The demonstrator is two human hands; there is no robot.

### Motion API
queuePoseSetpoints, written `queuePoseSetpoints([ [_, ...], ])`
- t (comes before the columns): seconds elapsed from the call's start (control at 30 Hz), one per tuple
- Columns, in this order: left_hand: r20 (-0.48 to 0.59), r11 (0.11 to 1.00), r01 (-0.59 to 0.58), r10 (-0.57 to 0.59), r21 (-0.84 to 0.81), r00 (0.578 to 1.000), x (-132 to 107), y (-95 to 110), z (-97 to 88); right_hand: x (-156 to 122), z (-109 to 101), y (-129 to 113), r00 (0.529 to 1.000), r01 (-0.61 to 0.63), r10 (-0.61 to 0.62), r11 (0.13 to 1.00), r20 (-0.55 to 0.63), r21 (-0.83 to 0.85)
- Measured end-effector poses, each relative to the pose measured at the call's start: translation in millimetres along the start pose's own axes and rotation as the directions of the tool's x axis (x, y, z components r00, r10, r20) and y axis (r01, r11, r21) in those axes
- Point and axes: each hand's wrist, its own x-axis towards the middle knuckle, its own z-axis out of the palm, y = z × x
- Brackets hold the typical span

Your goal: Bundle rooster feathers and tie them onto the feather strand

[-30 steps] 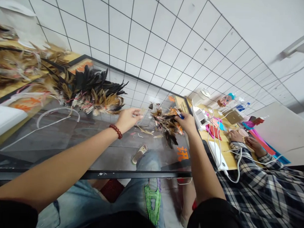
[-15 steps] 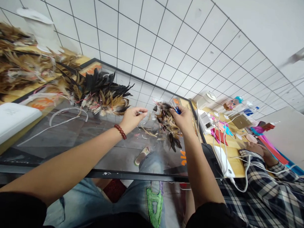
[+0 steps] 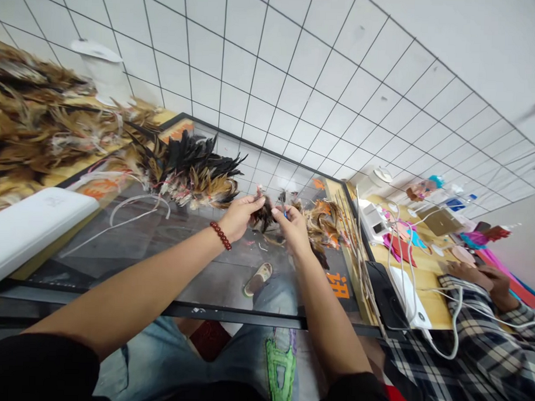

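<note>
My left hand (image 3: pixel 240 218), a beaded bracelet (image 3: pixel 220 235) at its wrist, pinches a small bunch of dark brown feathers (image 3: pixel 262 216) above the glass tabletop. Close on its right, my right hand (image 3: pixel 293 229) is closed on a small blue-handled tool (image 3: pixel 286 213); its kind cannot be made out. The right fingertips are at the edge of the held bunch. Behind and right of that hand lies a pile of brown feathers (image 3: pixel 326 220). A larger pile of black and brown feathers (image 3: pixel 193 171), tied with reddish thread, lies left of my left hand.
More feather bundles (image 3: pixel 55 123) cover the far left, near a white container (image 3: pixel 103 72) and a white box (image 3: pixel 33 230). Thin sticks (image 3: pixel 356 250) line the right edge. Beyond are a black phone (image 3: pixel 387 295), a power strip (image 3: pixel 408 296) with cables, and another person's plaid sleeve (image 3: pixel 469 313).
My left hand now holds a feather bunch. The right hand has moved left from the right-hand pile with the blue-handled tool, and both hands are close together. The view has shifted slightly.
</note>
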Motion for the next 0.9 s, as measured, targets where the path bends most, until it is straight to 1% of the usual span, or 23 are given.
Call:
queuePoseSetpoints([
  [0.03,-0.015,1.0,0.005,-0.005,0.017,1.0,0.2,0.7,-0.4,-0.1,-4.1,1.5,0.995,0.089,-0.092,0.991,-0.025,-0.095],
  [0.1,-0.008,0.997,-0.016,0.017,0.077,1.0,0.5,1.2,-1.0,-1.0,-12.6,2.1,0.972,0.216,-0.233,0.933,-0.028,-0.287],
  [0.17,0.019,0.986,-0.07,0.068,0.151,0.998,1.0,0.1,-2.0,-3.0,-18.9,-0.4,0.952,0.277,-0.307,0.864,-0.004,-0.42],
  [0.27,0.032,0.951,-0.134,0.13,0.279,0.991,2.4,-3.5,-5.0,-6.3,-21.6,-5.5,0.933,0.318,-0.359,0.783,0.028,-0.535],
  [0.37,0.055,0.864,-0.204,0.201,0.461,0.978,3.4,-6.8,-9.2,-8.8,-19.5,-7.3,0.931,0.325,-0.358,0.731,0.068,-0.6],
  [0.47,0.124,0.727,-0.305,0.293,0.615,0.948,2.6,-8.3,-11.9,-10.4,-18.0,-6.6,0.939,0.318,-0.328,0.71,0.104,-0.629],
  [0.53,0.153,0.643,-0.332,0.318,0.69,0.936,1.2,-8.7,-12.3,-11.3,-17.7,-6.5,0.943,0.31,-0.312,0.705,0.113,-0.637],
  [0.6,0.173,0.58,-0.34,0.325,0.74,0.93,-0.4,-8.8,-12.0,-12.2,-17.6,-7.4,0.946,0.306,-0.303,0.704,0.118,-0.641],
  [0.73,0.187,0.511,-0.35,0.342,0.785,0.921,-2.3,-8.8,-11.0,-14.1,-16.5,-10.2,0.945,0.314,-0.296,0.692,0.142,-0.65],
  [0.83,0.179,0.47,-0.336,0.348,0.816,0.92,-3.6,-8.2,-9.7,-15.6,-15.3,-10.4,0.94,0.328,-0.3,0.667,0.162,-0.669],
  [0.9,0.193,0.442,-0.34,0.344,0.83,0.919,-4.6,-7.7,-8.8,-16.3,-14.5,-9.4,0.94,0.33,-0.295,0.646,0.173,-0.688],
])
